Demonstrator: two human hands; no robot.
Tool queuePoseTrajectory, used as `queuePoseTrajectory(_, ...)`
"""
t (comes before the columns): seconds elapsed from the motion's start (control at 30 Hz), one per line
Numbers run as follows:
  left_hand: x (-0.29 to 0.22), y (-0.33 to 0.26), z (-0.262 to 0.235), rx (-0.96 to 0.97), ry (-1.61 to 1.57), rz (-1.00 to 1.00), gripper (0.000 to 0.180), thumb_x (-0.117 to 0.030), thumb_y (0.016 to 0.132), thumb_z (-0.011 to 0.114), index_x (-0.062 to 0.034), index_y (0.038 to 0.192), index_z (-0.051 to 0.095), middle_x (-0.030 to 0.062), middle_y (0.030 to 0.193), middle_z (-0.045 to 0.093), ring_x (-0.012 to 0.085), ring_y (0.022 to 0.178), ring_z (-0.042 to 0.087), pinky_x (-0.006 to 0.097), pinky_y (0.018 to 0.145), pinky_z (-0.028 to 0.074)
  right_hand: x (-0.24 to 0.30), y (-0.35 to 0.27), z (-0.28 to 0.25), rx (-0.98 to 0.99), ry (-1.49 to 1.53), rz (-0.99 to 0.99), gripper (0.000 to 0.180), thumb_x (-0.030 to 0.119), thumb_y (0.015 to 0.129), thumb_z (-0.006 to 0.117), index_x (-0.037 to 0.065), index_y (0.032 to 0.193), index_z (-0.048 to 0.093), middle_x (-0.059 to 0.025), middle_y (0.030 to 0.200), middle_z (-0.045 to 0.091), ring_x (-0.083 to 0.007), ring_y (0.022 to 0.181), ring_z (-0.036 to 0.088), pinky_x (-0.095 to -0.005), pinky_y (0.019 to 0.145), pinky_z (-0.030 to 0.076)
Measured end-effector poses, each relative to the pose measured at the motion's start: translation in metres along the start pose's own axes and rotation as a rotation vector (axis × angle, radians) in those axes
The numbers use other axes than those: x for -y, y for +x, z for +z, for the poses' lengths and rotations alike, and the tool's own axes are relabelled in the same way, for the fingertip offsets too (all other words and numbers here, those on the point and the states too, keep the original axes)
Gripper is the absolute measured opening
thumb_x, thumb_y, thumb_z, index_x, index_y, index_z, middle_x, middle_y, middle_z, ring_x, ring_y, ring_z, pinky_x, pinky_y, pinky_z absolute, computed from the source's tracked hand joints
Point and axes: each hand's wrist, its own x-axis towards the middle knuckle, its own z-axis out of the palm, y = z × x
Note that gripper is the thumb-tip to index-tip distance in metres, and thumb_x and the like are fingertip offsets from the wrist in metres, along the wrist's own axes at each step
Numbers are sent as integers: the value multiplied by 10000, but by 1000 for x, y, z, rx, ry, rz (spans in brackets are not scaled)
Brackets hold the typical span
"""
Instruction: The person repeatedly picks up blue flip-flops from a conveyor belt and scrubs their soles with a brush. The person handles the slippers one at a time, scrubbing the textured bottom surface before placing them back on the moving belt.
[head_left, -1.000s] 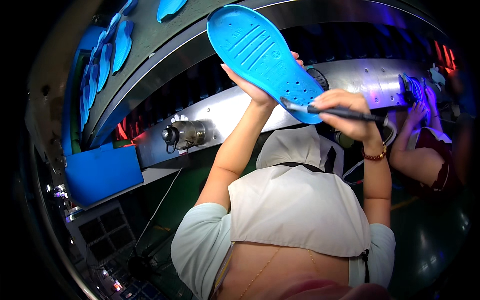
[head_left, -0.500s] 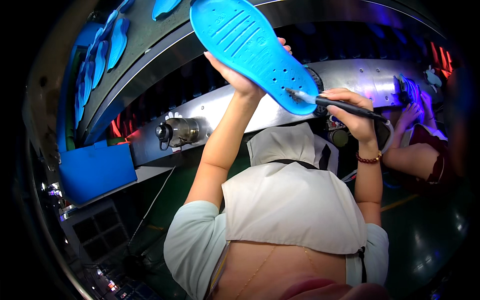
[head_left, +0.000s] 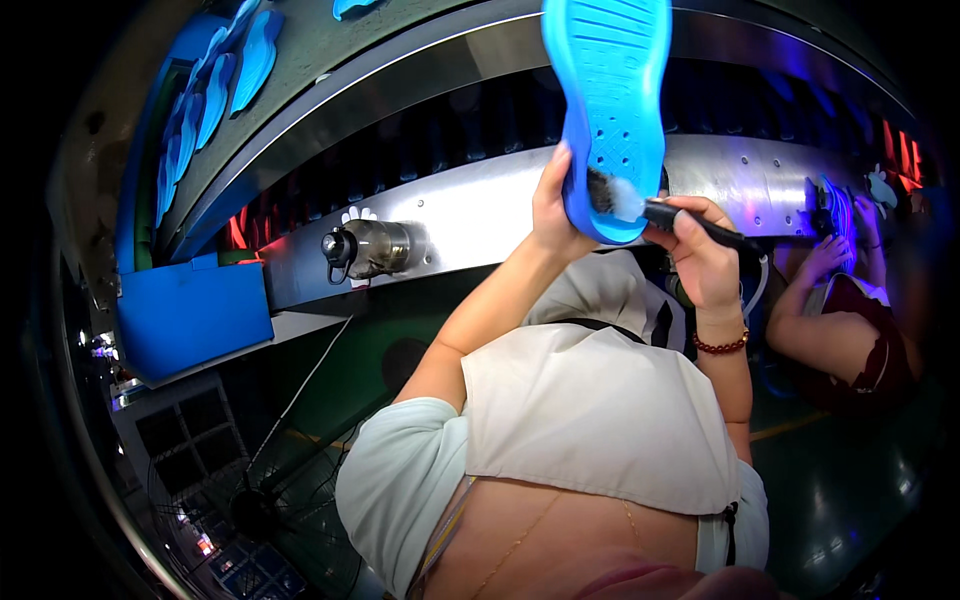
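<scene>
The right hand (head_left: 708, 262) grips one black-handled brush (head_left: 660, 212), its bristles at the near end of one blue sole (head_left: 610, 90), which the left hand (head_left: 553, 215) holds raised above the metal desk (head_left: 470, 205). One black-capped bottle (head_left: 380, 248) is on the desk's left part. Far left lie at least five more blue pieces (head_left: 258, 60).

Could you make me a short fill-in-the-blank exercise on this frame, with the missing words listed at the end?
1. The left hand holds a sole whose colour is ____.
2. The right hand grips a brush whose handle is coloured ____.
3. A beaded bracelet circles the person's ____ wrist.
4. In the picture, the bottle is to the ____ of the sole.

Missing words: blue; black; right; left.
</scene>
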Motion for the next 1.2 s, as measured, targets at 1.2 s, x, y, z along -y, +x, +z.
queuePoseTrajectory(1.2, -78, 12, -22, -18, 499, -816, 430, -357, 783, 514, 12, 992, 587, 158, 914, 613, 230, 776, 597, 323, 723, 483, 67, -1, -27, 534, -1027, -268, 198, -28, 683, 646, -6, 879, 622, -132, 915, 633, -225, 860, 619, -266, 754, 490)
